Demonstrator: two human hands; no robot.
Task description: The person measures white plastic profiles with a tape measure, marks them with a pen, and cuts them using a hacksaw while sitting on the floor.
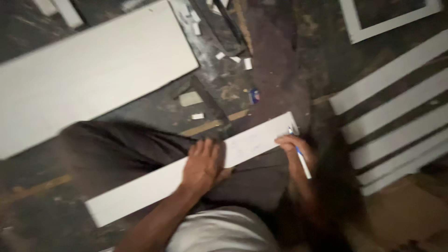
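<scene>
The white board point(186, 175) lies across the person's lap, running from near left up to far right, and faint marks already show on its face near the far end, so some marking looks done; how much is left cannot be told. The left hand point(201, 164) lies flat on the board's middle, fingers together, pressing it down. The right hand point(294, 151) pinches a pen point(300, 157) with its tip at the board's far right end. A large white panel point(88, 74) lies far left on the floor, and 4 or so white strips point(396, 116) lie at right.
</scene>
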